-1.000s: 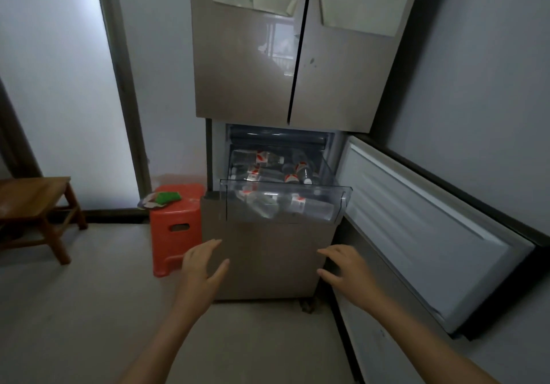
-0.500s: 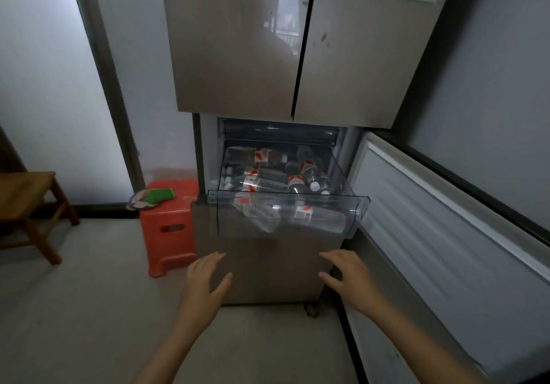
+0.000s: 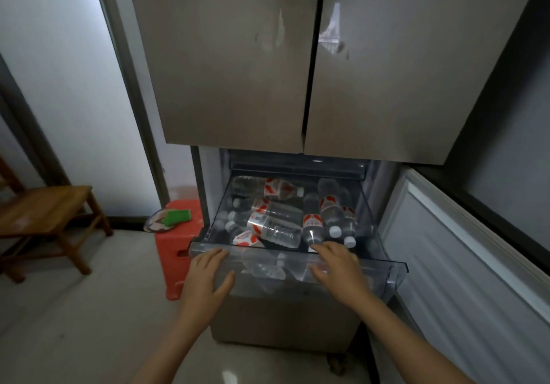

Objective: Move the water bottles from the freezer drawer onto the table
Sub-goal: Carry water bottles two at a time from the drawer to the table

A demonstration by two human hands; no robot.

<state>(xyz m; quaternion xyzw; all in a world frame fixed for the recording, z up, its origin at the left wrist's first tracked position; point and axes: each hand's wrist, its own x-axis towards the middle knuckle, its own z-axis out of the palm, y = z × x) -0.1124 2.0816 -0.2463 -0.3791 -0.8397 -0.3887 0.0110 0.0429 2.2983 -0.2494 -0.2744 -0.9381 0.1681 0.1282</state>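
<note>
The clear plastic freezer drawer (image 3: 390,267) is pulled out below the fridge's two upper doors. Several clear water bottles (image 3: 275,228) with red-and-white labels lie jumbled inside it. My left hand (image 3: 208,276) hovers with fingers spread at the left part of the drawer's front rim. My right hand (image 3: 339,267) reaches over the front rim near the middle, fingers apart, its fingertips close to a bottle (image 3: 312,226). Neither hand holds anything.
The freezer door (image 3: 464,252) stands swung open on the right. A red plastic stool (image 3: 175,243) with a green item on it sits left of the fridge. A wooden table (image 3: 38,217) stands at the far left on the tiled floor.
I have moved closer to the fridge and look down into the drawer. Both hands rose from below the drawer up to its front rim.
</note>
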